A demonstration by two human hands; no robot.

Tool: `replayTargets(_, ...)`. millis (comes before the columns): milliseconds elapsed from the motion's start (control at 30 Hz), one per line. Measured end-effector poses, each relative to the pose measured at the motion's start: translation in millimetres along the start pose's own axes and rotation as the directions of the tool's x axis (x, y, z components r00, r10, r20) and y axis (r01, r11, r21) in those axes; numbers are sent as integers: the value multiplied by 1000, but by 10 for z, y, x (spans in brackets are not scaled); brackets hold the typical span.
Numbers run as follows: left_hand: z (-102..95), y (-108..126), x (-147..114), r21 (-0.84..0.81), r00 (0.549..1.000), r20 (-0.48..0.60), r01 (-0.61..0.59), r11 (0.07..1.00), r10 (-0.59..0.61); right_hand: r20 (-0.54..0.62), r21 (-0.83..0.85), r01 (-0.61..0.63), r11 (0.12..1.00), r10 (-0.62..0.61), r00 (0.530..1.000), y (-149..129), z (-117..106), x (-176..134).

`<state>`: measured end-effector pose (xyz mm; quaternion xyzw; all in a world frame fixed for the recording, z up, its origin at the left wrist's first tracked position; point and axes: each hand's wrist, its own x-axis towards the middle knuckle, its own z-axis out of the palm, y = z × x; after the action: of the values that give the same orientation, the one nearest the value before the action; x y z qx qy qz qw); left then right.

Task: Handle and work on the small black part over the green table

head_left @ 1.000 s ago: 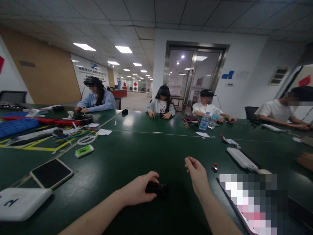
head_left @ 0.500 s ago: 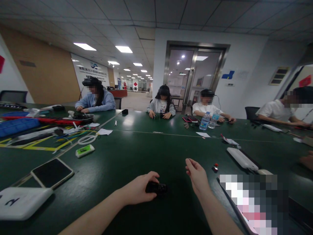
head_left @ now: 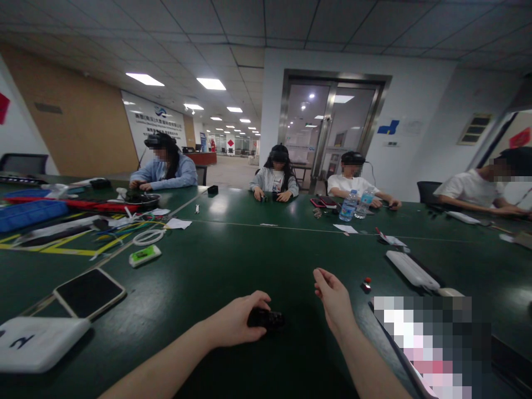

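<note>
On the dark green table [head_left: 233, 260] in front of me lies a small black object [head_left: 272, 319], its exact kind too dark to make out. My left hand [head_left: 239, 321] is closed around its left end, thumb on the near side and fingers on the far side. To the right, my right hand [head_left: 332, 292] is raised a little above the table, thumb and fingertips pinched together. Whatever sits in that pinch, if anything, is too small to see. A small red and silver item [head_left: 366, 285] rests on the table right of my right hand.
At left lie a phone [head_left: 90, 293], a white case [head_left: 41, 343], a green-and-white packet [head_left: 144, 255], coiled white cable [head_left: 148, 237] and a blue tray [head_left: 33, 214]. A white power bank [head_left: 411, 270] and two water bottles [head_left: 348, 205] are at right. Several people sit around the table.
My right hand has shifted very slightly left, still pinched. The left hand and the black object stay in place. At the right edge, another person's hand has left the view.
</note>
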<state>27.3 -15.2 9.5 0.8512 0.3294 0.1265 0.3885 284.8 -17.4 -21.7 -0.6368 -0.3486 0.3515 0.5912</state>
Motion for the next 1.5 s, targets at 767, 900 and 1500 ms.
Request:
replayTargets(767,35,-24,28,-17,997,-44,-61,998,60,737,-453,484,749,9,676,-248,282,-602)
replayTargets(900,16,20,14,6,998,-35,-57,998,57,740,-468,507,724,7,673,-261,259,-587)
replayTargets(1500,41,-61,46,144,976,-30,-210,967,216,753,-505,556,661,23,657,-264,281,-607)
